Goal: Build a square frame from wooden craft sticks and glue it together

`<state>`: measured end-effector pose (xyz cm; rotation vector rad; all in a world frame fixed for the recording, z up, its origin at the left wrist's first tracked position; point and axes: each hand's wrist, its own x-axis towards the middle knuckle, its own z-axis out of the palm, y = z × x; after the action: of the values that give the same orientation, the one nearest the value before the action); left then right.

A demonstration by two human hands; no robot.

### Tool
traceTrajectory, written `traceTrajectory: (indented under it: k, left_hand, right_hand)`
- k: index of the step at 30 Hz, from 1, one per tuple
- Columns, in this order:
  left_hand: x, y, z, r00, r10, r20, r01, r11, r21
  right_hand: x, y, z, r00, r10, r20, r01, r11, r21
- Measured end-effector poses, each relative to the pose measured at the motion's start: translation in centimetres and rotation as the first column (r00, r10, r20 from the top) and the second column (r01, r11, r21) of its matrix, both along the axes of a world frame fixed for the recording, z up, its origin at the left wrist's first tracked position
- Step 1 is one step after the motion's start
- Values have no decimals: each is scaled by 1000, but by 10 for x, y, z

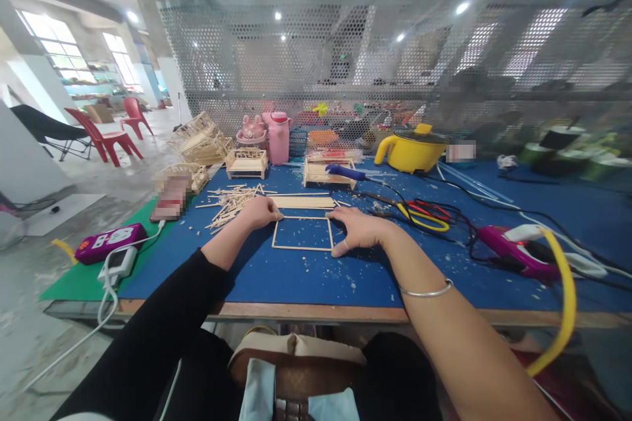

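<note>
A rectangular frame of thin wooden sticks (302, 248) lies flat on the blue mat in front of me. My left hand (260, 212) is closed in a pinch at its far left corner. On the other side, my right hand (363, 229) is spread along the right stick, fingertips at the far corner and thumb at the near one. Just beyond the frame lies a row of long wooden sticks (303, 202). Loose short sticks (232, 206) are heaped beyond and left of my left hand.
Small wooden stick models (247, 163) stand at the back, near a pink flask (279, 139) and a yellow pot (417, 150). A blue-handled tool (344, 172) rests on another model. Cables and a purple power strip (513, 253) lie right; a phone (172, 197) lies left.
</note>
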<state>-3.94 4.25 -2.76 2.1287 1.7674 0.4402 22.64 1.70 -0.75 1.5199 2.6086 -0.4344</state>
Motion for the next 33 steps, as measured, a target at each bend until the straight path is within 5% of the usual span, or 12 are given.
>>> traceTrajectory:
  k: [7, 14, 27, 31, 33]
  left_hand:
    - [5, 11, 10, 999, -33, -38, 26, 985, -173]
    - [-10, -9, 6, 995, -43, 92, 47, 998, -37]
    - [20, -16, 2, 989, 52, -136, -37, 993, 111]
    - [23, -20, 3, 985, 68, -158, -47, 990, 131]
    - [22, -20, 3, 986, 62, -158, -40, 990, 138]
  right_hand:
    - [1, 3, -4, 1000, -17, 4, 17, 1000, -3]
    - [2, 1, -2, 1000, -12, 25, 12, 1000, -10]
    - [-4, 0, 4, 1000, -14, 28, 15, 999, -29]
    - [6, -1, 2, 980, -62, -191, 44, 994, -96]
    - [11, 3, -2, 889, -166, -427, 110, 982, -152]
